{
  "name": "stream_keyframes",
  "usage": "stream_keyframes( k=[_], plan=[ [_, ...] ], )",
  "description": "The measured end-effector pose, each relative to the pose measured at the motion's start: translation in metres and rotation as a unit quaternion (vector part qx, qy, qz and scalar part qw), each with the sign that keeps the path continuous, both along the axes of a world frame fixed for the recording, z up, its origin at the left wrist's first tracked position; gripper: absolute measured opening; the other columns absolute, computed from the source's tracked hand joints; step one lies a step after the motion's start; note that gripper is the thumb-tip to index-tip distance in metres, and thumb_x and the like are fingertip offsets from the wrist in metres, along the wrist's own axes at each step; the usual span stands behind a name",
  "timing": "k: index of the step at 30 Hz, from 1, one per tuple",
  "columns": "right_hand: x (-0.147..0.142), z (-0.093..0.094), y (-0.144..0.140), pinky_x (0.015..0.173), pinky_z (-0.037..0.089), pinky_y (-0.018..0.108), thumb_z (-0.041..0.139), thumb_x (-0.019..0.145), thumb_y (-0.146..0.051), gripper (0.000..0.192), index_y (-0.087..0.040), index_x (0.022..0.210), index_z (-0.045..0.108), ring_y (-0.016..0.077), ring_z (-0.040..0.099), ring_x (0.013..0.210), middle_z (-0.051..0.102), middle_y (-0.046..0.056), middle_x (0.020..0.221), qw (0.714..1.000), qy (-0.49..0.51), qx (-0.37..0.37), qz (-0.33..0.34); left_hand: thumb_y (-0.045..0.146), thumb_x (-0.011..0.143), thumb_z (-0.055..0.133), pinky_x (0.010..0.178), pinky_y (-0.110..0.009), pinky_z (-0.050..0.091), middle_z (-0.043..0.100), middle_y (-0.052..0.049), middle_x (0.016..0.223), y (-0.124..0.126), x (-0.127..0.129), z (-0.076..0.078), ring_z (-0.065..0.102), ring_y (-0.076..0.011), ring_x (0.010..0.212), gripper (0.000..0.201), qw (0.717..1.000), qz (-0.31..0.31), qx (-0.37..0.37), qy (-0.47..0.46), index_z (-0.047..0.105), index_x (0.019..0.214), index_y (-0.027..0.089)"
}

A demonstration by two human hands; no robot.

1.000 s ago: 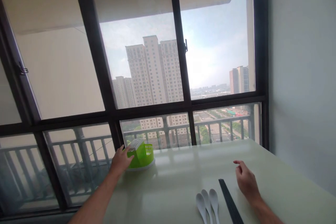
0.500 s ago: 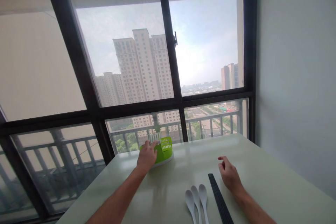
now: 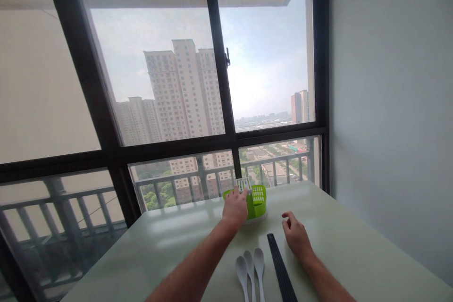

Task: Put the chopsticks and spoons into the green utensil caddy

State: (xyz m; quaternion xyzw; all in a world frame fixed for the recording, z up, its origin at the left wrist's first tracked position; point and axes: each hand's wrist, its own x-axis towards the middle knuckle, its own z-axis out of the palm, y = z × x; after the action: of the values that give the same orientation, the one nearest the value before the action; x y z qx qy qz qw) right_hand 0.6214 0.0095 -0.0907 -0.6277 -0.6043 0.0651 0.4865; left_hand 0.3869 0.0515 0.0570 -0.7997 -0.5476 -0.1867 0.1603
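Here my left hand (image 3: 235, 207) has its fingers closed around the green cutlery holder (image 3: 257, 199) near the table's (image 3: 354, 245) far edge; my right hand (image 3: 295, 238) rests loosely curled and empty beside the black chopsticks (image 3: 279, 264). Three white spoons (image 3: 250, 269) lie unloaded at the near edge, so I judge filling not yet begun.

Left hand (image 3: 235, 208) grips green basket (image 3: 257, 199) at far side of bench (image 3: 354, 250), near window (image 3: 177, 80). Right hand (image 3: 296, 238) rests loose on bench, just beside black chopsticks (image 3: 280, 266). Three white spoons (image 3: 250, 271) lie side by side, left of chopsticks. Tall buildings outside.
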Motion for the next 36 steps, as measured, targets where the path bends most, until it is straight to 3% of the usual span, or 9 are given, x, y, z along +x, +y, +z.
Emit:
stream_keyframes(
  k=[12,16,18,21,26,29,32,36],
  plan=[
    [0.002,-0.005,0.003,0.072,0.044,0.026,0.037,0.096,-0.04,0.035,-0.018,0.101,0.064,0.0208,0.065,0.08,0.069,0.006,0.086,1.0,-0.006,-0.019,0.002,0.02,0.086,0.056,0.104,-0.051,0.039,0.052,-0.017,0.143,-0.003,-0.008,0.004,0.052,-0.0349,0.123,0.067,1.0,-0.021,-0.01,-0.001,0.042,0.151,0.025],
    [0.005,-0.007,0.003,0.071,0.042,0.027,0.036,0.097,-0.043,0.036,-0.018,0.098,0.062,0.0203,0.064,0.075,0.068,0.005,0.081,1.0,-0.001,-0.025,0.015,0.023,0.087,0.059,0.108,-0.042,0.039,0.057,-0.014,0.14,-0.011,-0.029,-0.001,0.053,-0.0294,0.127,0.06,0.993,-0.048,0.012,-0.105,0.046,0.146,0.022],
    [0.006,-0.009,0.003,0.07,0.041,0.027,0.035,0.098,-0.045,0.037,-0.019,0.094,0.061,0.0197,0.062,0.072,0.066,0.004,0.078,0.999,0.002,-0.027,0.022,0.022,0.09,0.055,0.103,-0.036,0.043,0.065,-0.011,0.13,-0.02,-0.047,-0.013,0.059,-0.0248,0.121,0.043,0.979,-0.048,0.019,-0.195,0.057,0.133,0.02],
    [0.007,-0.007,0.005,0.068,0.039,0.027,0.034,0.099,-0.049,0.04,-0.02,0.085,0.057,0.019,0.061,0.07,0.065,0.003,0.074,0.999,-0.005,-0.025,0.022,0.033,0.093,0.054,0.081,-0.03,0.05,0.072,-0.006,0.097,-0.037,-0.078,-0.045,0.068,-0.0203,0.089,0.019,0.95,-0.024,-0.025,-0.31,0.067,0.099,0.021],
    [0.007,0.013,-0.001,0.063,0.035,0.025,0.038,0.1,-0.044,0.042,-0.019,0.072,0.057,0.017,0.058,0.065,0.063,0.004,0.068,0.992,-0.084,-0.097,0.013,0.056,0.091,0.054,0.067,-0.027,0.043,0.063,-0.001,0.074,-0.057,-0.116,-0.103,0.058,-0.0169,0.066,0.043,0.925,0.012,0.003,-0.38,0.054,0.064,0.023],
    [0.005,0.029,-0.022,0.059,0.036,0.025,0.052,0.095,-0.039,0.036,-0.017,0.069,0.062,0.0178,0.062,0.065,0.066,0.007,0.071,0.963,-0.154,-0.217,0.036,0.055,0.097,0.04,0.063,-0.026,0.039,0.058,0.001,0.065,-0.062,-0.125,-0.122,0.054,-0.0167,0.061,0.045,0.912,0.027,-0.001,-0.41,0.049,0.065,0.024],
    [-0.003,0.039,-0.053,0.056,0.039,0.025,0.062,0.09,-0.042,0.033,-0.015,0.073,0.067,0.0212,0.066,0.064,0.068,0.011,0.073,0.92,-0.21,-0.328,0.038,0.049,0.098,0.037,0.065,-0.025,0.041,0.061,0.002,0.07,-0.063,-0.126,-0.127,0.058,-0.017,0.064,0.034,0.894,-0.004,-0.03,-0.446,0.057,0.085,0.025],
    [-0.024,0.047,-0.083,0.065,0.047,0.029,0.067,0.084,-0.05,0.036,-0.015,0.085,0.073,0.0289,0.071,0.081,0.072,0.015,0.089,0.896,-0.252,-0.367,-0.001,0.048,0.096,0.042,0.062,-0.024,0.04,0.05,0.006,0.067,-0.063,-0.124,-0.124,0.054,-0.0158,0.06,0.029,0.884,-0.018,-0.043,-0.465,0.056,0.11,0.026]
  ],
)
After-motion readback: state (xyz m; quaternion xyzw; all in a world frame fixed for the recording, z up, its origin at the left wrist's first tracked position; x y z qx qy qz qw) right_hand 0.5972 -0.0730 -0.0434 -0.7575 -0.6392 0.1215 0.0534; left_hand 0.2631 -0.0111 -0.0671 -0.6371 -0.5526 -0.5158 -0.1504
